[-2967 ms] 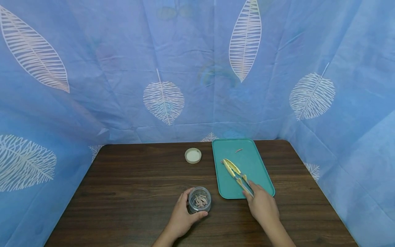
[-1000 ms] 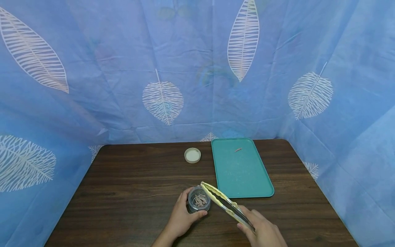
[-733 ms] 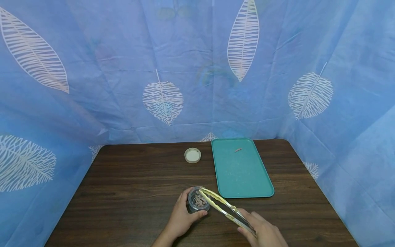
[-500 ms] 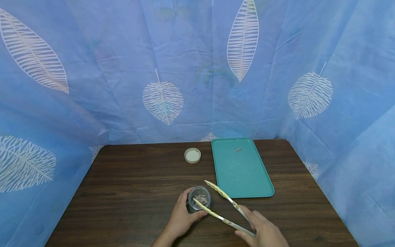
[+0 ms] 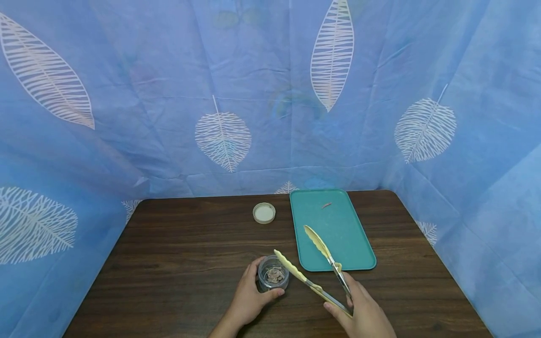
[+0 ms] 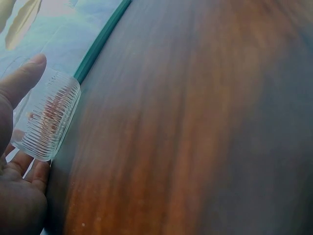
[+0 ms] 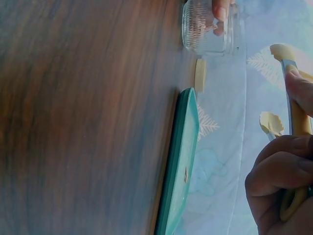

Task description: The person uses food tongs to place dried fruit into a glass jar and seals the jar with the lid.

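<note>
My left hand grips a clear ribbed glass jar, thumb on one side and fingers on the other. Inside the uncovered jar lie several small pinkish-brown strips. In my right hand are metal tongs with pale yellow tips, their two arms spread apart with nothing between them. One tip is by the jar's rim, the other above the teal tray. A single pinkish strip lies toward the tray's far end. The left wrist view shows the jar upright against my fingers.
A round jar lid lies on the dark wood table, behind the jar and left of the tray. Blue cloth with white leaf prints hangs behind the table and along both sides.
The tongs took a strip from the tray's left side to the jar, then spread open over it. They have now swung up and right toward the tray. My left hand stays put.
</note>
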A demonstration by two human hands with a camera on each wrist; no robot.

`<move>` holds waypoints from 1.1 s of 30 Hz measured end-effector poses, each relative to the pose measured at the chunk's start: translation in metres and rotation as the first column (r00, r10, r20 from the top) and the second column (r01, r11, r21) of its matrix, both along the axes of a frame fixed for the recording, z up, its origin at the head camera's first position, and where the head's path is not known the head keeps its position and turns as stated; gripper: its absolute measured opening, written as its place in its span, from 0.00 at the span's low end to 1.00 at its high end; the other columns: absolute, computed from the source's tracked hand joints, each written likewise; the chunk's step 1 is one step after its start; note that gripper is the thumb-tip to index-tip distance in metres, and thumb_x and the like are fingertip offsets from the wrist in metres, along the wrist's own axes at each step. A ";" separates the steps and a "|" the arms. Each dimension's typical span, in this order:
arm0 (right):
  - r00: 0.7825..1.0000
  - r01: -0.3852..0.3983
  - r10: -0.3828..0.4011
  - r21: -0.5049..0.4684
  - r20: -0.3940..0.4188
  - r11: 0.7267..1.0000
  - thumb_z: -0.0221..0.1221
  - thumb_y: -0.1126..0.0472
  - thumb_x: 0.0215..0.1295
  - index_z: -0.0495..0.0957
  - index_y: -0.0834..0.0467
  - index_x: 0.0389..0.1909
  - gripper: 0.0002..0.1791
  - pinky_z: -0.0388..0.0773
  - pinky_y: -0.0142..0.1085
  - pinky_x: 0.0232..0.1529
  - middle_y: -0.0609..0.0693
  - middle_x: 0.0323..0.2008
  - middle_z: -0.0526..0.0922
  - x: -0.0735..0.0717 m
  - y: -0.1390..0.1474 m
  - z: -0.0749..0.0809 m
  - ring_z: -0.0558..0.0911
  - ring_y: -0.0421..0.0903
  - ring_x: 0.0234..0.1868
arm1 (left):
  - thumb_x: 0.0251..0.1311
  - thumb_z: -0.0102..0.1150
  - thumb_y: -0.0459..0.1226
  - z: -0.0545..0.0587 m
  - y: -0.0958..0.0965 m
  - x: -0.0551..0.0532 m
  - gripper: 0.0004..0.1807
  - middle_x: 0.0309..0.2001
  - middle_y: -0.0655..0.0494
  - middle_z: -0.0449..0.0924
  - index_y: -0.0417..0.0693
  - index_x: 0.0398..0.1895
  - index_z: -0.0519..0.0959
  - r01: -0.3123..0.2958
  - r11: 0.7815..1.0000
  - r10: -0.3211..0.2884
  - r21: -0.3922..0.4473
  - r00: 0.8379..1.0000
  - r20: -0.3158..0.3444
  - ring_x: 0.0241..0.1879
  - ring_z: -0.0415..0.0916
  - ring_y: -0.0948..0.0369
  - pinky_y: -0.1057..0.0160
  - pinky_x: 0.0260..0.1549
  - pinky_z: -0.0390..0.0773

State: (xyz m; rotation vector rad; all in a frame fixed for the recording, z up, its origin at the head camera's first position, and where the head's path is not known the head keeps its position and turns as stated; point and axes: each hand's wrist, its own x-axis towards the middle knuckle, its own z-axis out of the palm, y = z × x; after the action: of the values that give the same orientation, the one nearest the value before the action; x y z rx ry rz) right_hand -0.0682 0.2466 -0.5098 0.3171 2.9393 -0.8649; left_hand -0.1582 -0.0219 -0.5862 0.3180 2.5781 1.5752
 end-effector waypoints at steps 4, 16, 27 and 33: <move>1.000 0.003 -0.003 -0.011 0.004 1.000 0.75 0.41 0.65 0.65 0.62 0.80 0.51 0.69 0.38 0.32 0.47 0.37 0.75 -0.003 0.004 0.000 0.72 0.42 0.33 | 0.51 0.86 0.51 -0.001 0.000 -0.001 0.54 0.72 0.44 0.75 0.44 0.78 0.67 0.002 1.000 -0.002 -0.003 1.000 0.000 0.73 0.73 0.44 0.37 0.70 0.72; 0.999 0.023 -0.023 0.026 0.036 0.999 0.67 0.32 0.69 0.57 0.66 0.83 0.57 0.70 0.42 0.31 0.55 0.41 0.77 -0.025 0.032 0.015 0.75 0.47 0.32 | 0.54 0.85 0.53 0.000 -0.002 0.000 0.55 0.74 0.42 0.73 0.45 0.80 0.66 0.019 1.000 -0.019 0.008 0.999 0.026 0.74 0.72 0.42 0.35 0.70 0.72; 0.997 0.002 0.004 0.074 -0.081 0.997 0.67 0.35 0.72 0.55 0.72 0.82 0.57 0.85 0.56 0.43 0.75 0.61 0.79 -0.049 0.057 0.020 0.88 0.66 0.52 | 0.53 0.85 0.53 -0.001 -0.003 -0.001 0.54 0.73 0.44 0.74 0.46 0.79 0.67 0.010 1.000 -0.010 -0.008 1.000 0.018 0.69 0.75 0.47 0.48 0.66 0.78; 0.999 -0.032 0.034 0.043 -0.026 0.999 0.60 0.27 0.73 0.49 0.73 0.84 0.63 0.80 0.68 0.58 0.80 0.75 0.66 -0.071 0.074 0.014 0.85 0.71 0.61 | 0.52 0.86 0.53 -0.002 -0.002 -0.002 0.54 0.74 0.43 0.74 0.47 0.79 0.67 0.013 1.000 -0.013 0.016 1.000 0.022 0.74 0.72 0.41 0.33 0.72 0.71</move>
State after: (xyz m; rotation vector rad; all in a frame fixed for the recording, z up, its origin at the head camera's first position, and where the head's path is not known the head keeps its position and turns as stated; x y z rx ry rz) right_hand -0.1394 0.3202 -0.4956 0.2606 2.9821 -0.8094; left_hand -0.1604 -0.0235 -0.5885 0.3162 2.5433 1.5858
